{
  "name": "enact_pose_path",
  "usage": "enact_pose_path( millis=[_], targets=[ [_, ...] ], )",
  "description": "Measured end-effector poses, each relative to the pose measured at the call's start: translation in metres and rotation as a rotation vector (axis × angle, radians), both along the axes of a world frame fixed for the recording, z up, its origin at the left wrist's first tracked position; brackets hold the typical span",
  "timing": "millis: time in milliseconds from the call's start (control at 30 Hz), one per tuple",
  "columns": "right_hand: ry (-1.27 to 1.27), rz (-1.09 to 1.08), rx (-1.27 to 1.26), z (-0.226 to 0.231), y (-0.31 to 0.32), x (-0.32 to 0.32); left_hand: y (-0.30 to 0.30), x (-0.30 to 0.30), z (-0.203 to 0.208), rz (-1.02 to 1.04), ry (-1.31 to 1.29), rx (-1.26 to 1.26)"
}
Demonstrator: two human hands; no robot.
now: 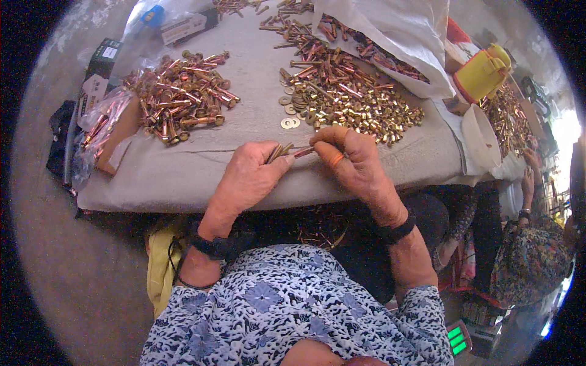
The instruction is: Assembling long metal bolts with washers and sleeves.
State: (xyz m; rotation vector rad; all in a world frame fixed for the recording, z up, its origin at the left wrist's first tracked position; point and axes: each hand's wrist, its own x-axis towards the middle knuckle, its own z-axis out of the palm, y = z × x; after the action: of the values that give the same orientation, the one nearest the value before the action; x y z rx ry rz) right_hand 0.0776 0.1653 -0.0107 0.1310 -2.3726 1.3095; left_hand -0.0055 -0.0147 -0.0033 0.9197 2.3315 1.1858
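Observation:
My left hand (pixel 253 174) is closed around a reddish-gold bolt (pixel 303 152), whose shank sticks out to the right past the thumb. Several brassy pieces (pixel 279 150), perhaps washers seen edge-on, are tucked between its fingers. At the bolt's right end, my right hand (pixel 354 160) pinches with thumb and fingertips, and orange bands wrap some of its fingers. Any small part in that pinch is hidden. Just beyond my hands lie loose flat washers (pixel 287 123) and a heap of short brass-coloured sleeves or nuts (pixel 366 113).
Assembled bolts (pixel 183 97) are heaped at the left beside an open cardboard box (pixel 119 131). Loose bolts (pixel 332 61) spill from a white sack (pixel 390 30). A yellow container (pixel 482 73) and a white bowl (pixel 480 137) stand right. Another person's hands (pixel 530 165) are at the far right.

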Motion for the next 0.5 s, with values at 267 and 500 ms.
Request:
enact_pose_path(
  millis=[267, 500],
  targets=[
    [-0.057, 0.015, -0.349, -0.004, -0.006, 0.002, 0.002, 0.002, 0.001, 0.034, -0.061, 0.03],
    [-0.004, -0.187, 0.049, 0.006, 0.003, 0.005, 0.0, 0.0, -0.001, 0.019, -0.073, 0.047]
  ],
)
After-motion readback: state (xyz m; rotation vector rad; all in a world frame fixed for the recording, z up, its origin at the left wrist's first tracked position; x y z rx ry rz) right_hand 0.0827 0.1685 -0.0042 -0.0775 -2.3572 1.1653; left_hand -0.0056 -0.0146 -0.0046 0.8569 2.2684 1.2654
